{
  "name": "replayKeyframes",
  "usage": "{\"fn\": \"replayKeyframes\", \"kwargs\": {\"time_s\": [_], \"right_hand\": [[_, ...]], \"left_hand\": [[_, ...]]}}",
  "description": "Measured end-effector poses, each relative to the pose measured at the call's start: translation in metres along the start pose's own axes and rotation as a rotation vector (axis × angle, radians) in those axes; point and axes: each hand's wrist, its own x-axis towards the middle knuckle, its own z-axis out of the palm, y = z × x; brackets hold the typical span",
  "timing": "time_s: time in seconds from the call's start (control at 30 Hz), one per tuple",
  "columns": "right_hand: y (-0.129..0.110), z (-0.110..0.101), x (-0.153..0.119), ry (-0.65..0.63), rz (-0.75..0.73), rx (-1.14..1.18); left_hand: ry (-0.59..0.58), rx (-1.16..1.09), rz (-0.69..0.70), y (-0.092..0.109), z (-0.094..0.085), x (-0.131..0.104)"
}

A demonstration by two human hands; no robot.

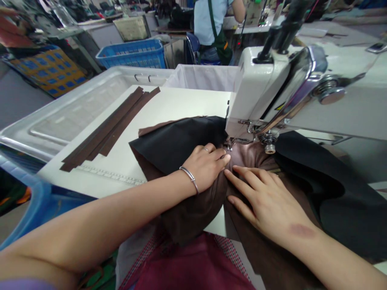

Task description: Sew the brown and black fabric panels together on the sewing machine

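Note:
A white sewing machine [255, 88] stands over brown fabric [193, 219], part of which lies under its presser foot [229, 146]. Just left of the foot, my left hand [205, 167] has its fingers curled and thumb drawn in, gripping the gathered brown fabric. My right hand [263, 195] lies with fingers spread flat on the same fabric, close in front and to the right of the foot. A black panel [178, 141] spreads behind my left hand. More black material [338, 201] drapes in folds to the right of my right hand.
Brown strips [111, 125] and a clear ruler [110, 175] lie on the white tabletop [193, 100] at left. Beyond its edge are a translucent plastic tray [75, 102] and blue crates [131, 52]. A seated person [208, 28] is farther back.

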Motion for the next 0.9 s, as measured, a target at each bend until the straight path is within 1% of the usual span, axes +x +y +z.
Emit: {"fn": "replayKeyframes", "kwargs": {"time_s": [0.07,0.13,0.2,0.27,0.33,0.4,0.47,0.53,0.57,0.6,0.67,0.73,0.77,0.83,0.9], "right_hand": [[0.004,0.001,0.003,0.000,0.001,-0.004],[0.008,0.002,0.005,0.002,0.000,-0.002],[0.012,0.003,0.007,0.007,-0.001,0.003],[0.013,0.003,0.009,0.015,0.005,0.010],[0.012,0.002,0.010,0.043,0.003,0.010],[0.007,0.001,0.009,0.081,-0.028,0.004],[-0.001,0.002,0.005,0.109,-0.073,0.005],[-0.010,0.005,-0.002,0.116,-0.091,0.022],[-0.014,0.006,-0.006,0.118,-0.086,0.035],[-0.018,0.008,-0.010,0.121,-0.076,0.051],[-0.025,0.009,-0.018,0.128,-0.063,0.090],[-0.030,0.007,-0.028,0.138,-0.065,0.131],[-0.032,0.005,-0.033,0.141,-0.069,0.152],[-0.036,-0.003,-0.043,0.126,-0.089,0.198],[-0.039,-0.010,-0.055,0.081,-0.116,0.228]], "left_hand": [[-0.008,-0.055,0.004,-0.007,0.001,-0.002],[-0.057,-0.162,0.064,-0.015,-0.004,-0.013],[-0.138,-0.306,0.168,-0.022,-0.015,-0.035],[-0.227,-0.417,0.245,-0.023,-0.026,-0.062],[-0.281,-0.417,0.262,-0.020,-0.032,-0.087],[-0.254,-0.323,0.271,-0.013,-0.031,-0.102],[-0.164,-0.225,0.315,-0.006,-0.025,-0.104],[-0.069,-0.190,0.383,0.000,-0.021,-0.096],[-0.044,-0.183,0.411,0.003,-0.021,-0.090],[-0.036,-0.173,0.435,0.006,-0.023,-0.084],[-0.077,-0.131,0.468,0.012,-0.028,-0.076],[-0.124,-0.103,0.469,0.018,-0.031,-0.073],[-0.125,-0.121,0.464,0.020,-0.032,-0.073],[-0.104,-0.224,0.421,0.021,-0.030,-0.075],[-0.094,-0.398,0.329,0.020,-0.028,-0.077]]}}
